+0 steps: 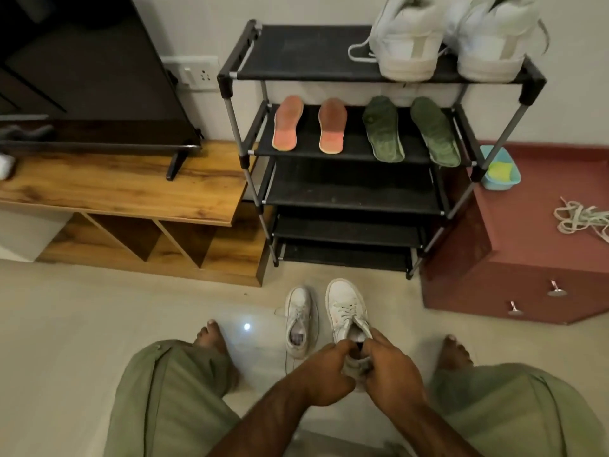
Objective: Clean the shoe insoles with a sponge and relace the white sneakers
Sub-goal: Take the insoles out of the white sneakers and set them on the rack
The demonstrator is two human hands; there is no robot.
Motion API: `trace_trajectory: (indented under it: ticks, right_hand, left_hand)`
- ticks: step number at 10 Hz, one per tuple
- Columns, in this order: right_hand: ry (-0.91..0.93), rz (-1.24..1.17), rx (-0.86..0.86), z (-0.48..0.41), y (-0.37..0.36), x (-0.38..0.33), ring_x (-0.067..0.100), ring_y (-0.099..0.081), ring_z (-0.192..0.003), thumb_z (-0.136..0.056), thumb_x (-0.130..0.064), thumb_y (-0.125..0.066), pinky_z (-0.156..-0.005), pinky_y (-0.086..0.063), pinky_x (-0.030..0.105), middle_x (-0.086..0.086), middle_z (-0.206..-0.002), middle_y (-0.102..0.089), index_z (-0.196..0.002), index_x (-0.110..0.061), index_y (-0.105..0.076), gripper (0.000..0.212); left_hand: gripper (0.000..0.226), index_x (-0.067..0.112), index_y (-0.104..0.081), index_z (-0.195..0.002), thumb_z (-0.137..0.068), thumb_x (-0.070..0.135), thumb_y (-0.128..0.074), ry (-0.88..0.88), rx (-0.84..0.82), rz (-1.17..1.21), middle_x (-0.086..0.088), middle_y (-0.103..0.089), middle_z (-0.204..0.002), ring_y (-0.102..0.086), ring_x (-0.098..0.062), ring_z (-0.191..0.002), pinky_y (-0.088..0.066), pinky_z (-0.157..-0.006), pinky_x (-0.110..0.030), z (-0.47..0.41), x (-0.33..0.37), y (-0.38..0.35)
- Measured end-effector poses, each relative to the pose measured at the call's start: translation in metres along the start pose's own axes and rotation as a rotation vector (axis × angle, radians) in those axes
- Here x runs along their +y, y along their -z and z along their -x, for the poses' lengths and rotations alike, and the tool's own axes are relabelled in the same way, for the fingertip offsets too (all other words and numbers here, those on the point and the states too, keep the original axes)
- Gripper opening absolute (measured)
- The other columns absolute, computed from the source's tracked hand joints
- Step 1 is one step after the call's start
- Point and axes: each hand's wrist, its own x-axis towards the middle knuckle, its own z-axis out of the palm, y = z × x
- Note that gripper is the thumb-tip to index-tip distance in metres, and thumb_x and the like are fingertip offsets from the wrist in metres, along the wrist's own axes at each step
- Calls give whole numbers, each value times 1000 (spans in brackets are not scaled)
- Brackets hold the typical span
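Above the floor [99, 308], left hand [324, 374] and right hand [392, 374] pinch the sneaker [346, 308] collar.

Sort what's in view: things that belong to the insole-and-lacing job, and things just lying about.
Job: held sneaker, floor sneaker, top-shelf sneakers, orange insoles, green insoles, loose laces, sponge in blue tub.
Lying about: television, wooden bench, wall socket, red cabinet, shoe rack.

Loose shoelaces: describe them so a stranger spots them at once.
Right of the black shoe rack stands a reddish cabinet. On its top, nearer than the blue tub, lies a pale tangled heap of laces, the only ones lying apart from any shoe.
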Motion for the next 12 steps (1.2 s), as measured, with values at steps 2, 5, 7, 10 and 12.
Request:
trace_trajectory:
  ticks: [2,5,7,10,12]
  right_hand:
    - [-54,-80,-36,-38,-37,14,17,-68,-95,-86,-14,-65,-84,-57,34,-6,-131,-61,-103,-30,-68,24]
    - [-102,-119,-104,-124,-92,36,14,-70,-106,-94,-19,-66,-92,-57,30,-4,-144,-58,-119,-37,-73,31]
    - [-68,-88,-181,-170,-103,35,10,-66,-110,-93,-26,-62,-88,-53,22,-11,-141,-55,-116,-46,-71,32]
    - [-140,-90,-227,-228,-134,34,14,-65,-114,-94,-15,-62,-92,-50,24,-11,-140,-55,-125,-46,-68,45]
    - [-135,-163,-390,-231,-159,46,19,-59,-125,-97,-10,-57,-102,-42,23,2,-137,-58,-134,-26,-64,40]
  left_hand:
    - [51,28,-62,-129,-78,34,-62,81,-14,198,1,-68,-121,-66,-17,-108,-56,-96,-40,-45,-16,-3]
    - [43,15,-63,-129,-87,5,-63,175,-6,260,-12,-61,-124,-62,-26,-111,-55,-92,-37,-131,-68,-2]
    - [41,23,-66,-117,-84,-1,-62,421,-72,356,-12,-60,-116,-62,-21,-111,-56,-99,-43,-171,-85,15]
    - [109,68,15,-131,-62,81,-68,767,520,0,-26,-63,-119,-63,-23,-108,-49,-109,-39,-157,-292,83]
    - [67,25,-30,-145,-97,71,-21,1022,670,-176,-3,-55,-138,-52,-32,-124,-39,-114,-51,-185,-441,58]
